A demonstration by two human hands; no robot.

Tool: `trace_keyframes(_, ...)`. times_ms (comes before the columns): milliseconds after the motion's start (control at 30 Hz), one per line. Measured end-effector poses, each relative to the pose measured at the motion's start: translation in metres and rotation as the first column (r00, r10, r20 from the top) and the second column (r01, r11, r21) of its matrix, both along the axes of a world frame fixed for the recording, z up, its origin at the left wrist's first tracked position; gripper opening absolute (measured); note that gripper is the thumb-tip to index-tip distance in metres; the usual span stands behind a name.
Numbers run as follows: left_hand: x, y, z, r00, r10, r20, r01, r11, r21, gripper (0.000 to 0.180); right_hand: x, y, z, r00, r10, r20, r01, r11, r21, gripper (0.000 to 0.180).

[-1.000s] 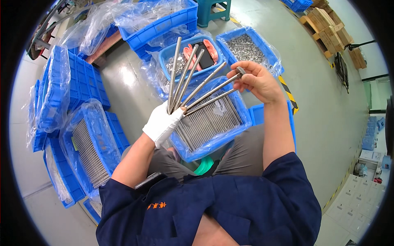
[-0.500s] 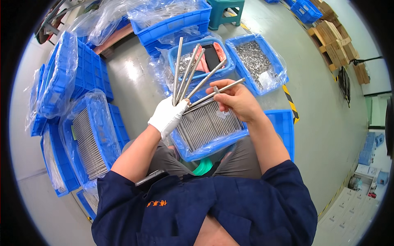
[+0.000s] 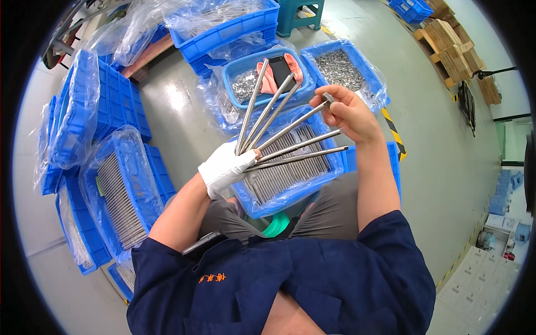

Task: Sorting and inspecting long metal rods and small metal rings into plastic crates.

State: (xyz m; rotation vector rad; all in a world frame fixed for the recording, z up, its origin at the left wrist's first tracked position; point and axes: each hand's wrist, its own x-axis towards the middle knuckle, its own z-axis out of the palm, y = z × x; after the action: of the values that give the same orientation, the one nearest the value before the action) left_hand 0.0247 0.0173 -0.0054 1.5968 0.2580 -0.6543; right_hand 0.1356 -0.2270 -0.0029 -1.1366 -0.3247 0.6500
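My left hand (image 3: 226, 166), in a white glove, is closed round a fan of several metal rods (image 3: 252, 106), which spread up and to the right. My bare right hand (image 3: 354, 117) pinches a small dark metal piece (image 3: 328, 98) at the far end of one rod (image 3: 293, 127). Whether the piece is seated on the rod is hard to see. Under both hands, between my knees, stands a blue crate (image 3: 268, 209) lined with plastic film, with a row of similar rods (image 3: 279, 178) in it.
Ahead is a blue tub (image 3: 226, 78) with small metal parts, pink cloth (image 3: 268, 82) and a black flat object (image 3: 282, 71). Beside it, a crate (image 3: 381, 86) holds more small parts. Stacked blue crates (image 3: 120, 95) stand left; a green stool (image 3: 298, 21) is farther off.
My right hand has moved up and right, from a lower rod to the tip of a higher one. The lower rods' ends now stick out freely below it.
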Motion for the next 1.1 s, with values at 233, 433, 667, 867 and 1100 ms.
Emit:
trace_keyframes(233, -0.001, -0.001, 0.004, 0.998, -0.027, -0.048, 0.026, 1.000, -0.014, 0.023, -0.003, -0.003, 0.016, 0.993, 0.013, 0.120, 0.022, 0.959, -0.282, 0.028)
trace_keyframes(433, -0.003, -0.006, 0.005, 0.998, -0.031, -0.047, 0.023, 0.986, -0.163, 0.025, -0.029, 0.036, 0.003, 0.984, 0.175, 0.038, -0.166, 0.970, -0.175, 0.032)
trace_keyframes(667, -0.004, -0.007, -0.004, 0.999, 0.050, -0.011, -0.051, 0.990, -0.129, 0.037, -0.031, 0.041, -0.008, 0.995, 0.101, 0.001, -0.100, 0.983, -0.151, 0.030)
trace_keyframes(867, -0.005, -0.010, 0.002, 0.980, 0.158, -0.125, -0.179, 0.968, -0.177, 0.027, -0.004, -0.005, -0.001, 0.987, -0.059, 0.151, 0.056, 0.998, 0.022, 0.022)
trace_keyframes(1100, -0.013, -0.011, 0.006, 0.994, -0.084, -0.074, 0.069, 0.982, -0.175, 0.032, 0.013, 0.003, -0.020, 0.992, -0.040, -0.122, 0.039, 0.999, -0.008, 0.025)
